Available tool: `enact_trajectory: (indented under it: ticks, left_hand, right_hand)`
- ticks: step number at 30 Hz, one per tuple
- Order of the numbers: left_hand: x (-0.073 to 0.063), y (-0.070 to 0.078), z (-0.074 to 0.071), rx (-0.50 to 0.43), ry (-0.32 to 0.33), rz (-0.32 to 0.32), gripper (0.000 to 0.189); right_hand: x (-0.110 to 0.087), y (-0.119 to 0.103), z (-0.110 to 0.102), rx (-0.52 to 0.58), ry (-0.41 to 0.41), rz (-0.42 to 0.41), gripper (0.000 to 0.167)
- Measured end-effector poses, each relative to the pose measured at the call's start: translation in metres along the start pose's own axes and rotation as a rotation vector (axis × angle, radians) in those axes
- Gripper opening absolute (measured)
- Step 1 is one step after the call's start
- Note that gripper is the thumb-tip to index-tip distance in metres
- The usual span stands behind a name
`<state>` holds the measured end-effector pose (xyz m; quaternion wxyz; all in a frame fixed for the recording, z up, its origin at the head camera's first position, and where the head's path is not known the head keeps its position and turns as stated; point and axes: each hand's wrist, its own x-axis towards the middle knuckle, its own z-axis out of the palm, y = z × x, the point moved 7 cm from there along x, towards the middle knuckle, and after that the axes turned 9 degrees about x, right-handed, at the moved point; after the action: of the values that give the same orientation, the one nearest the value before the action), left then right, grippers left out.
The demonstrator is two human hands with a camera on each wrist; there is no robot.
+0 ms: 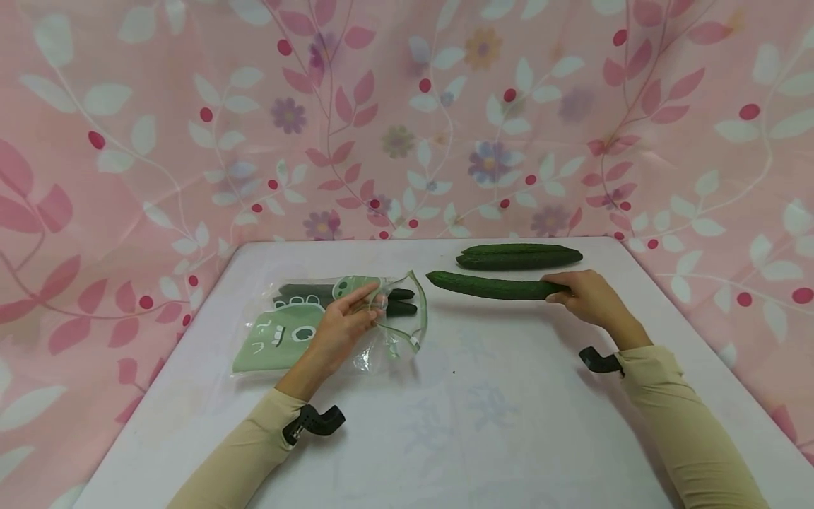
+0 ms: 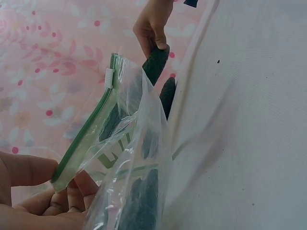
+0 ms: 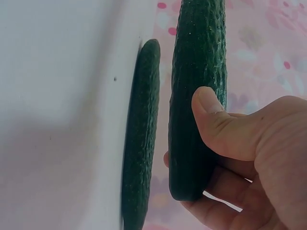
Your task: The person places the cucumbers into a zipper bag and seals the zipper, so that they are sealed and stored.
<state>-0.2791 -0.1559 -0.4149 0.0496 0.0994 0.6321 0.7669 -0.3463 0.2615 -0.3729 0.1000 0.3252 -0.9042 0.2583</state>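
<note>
Beige sleeves (image 1: 689, 424) are occupying the near foreground, with a black wrist device (image 1: 324, 422) sitting at each cuff. The left hand (image 1: 340, 329) is pinching the opening edge of a clear plastic bag (image 1: 273, 350) between thumb and fingers; the remaining fingers are curling beneath that edge. The bag is lying on the left portion of the white table (image 1: 509, 459), its green printed face pointing upward. Two bagged cucumbers (image 1: 402, 309) are resting inside, side by side, ends pointing toward the mouth. A white slider (image 2: 109, 78) is sitting on the green zip strip (image 2: 85, 129).

The right hand (image 1: 591, 300) is gripping the held cucumber (image 1: 490, 286) at one end, thumb pressing on one side and fingers wrapping the other. This cucumber is hanging above the table, its free end pointing toward the bag. Two loose cucumbers (image 1: 518, 261) are lying together behind it, near the table's far edge. Pink floral cloth (image 1: 407, 170) is forming the background.
</note>
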Motion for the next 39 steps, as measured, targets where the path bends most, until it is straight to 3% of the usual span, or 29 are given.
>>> enact_trajectory:
  ticks: [22,31,39]
  left_hand:
    - [0.000,0.000,0.001,0.017,0.008,-0.014,0.059]
    - [0.000,0.001,0.000,0.021,0.002,-0.015,0.060]
    - [-0.001,0.002,0.001,0.006,-0.003,-0.006,0.059]
  right_hand:
    - [0.012,-0.026,0.017,0.028,-0.029,-0.046,0.037]
    - [0.020,-0.035,0.032,0.023,-0.058,-0.084,0.025]
    - [0.025,-0.046,0.046,0.018,-0.083,-0.097,0.027]
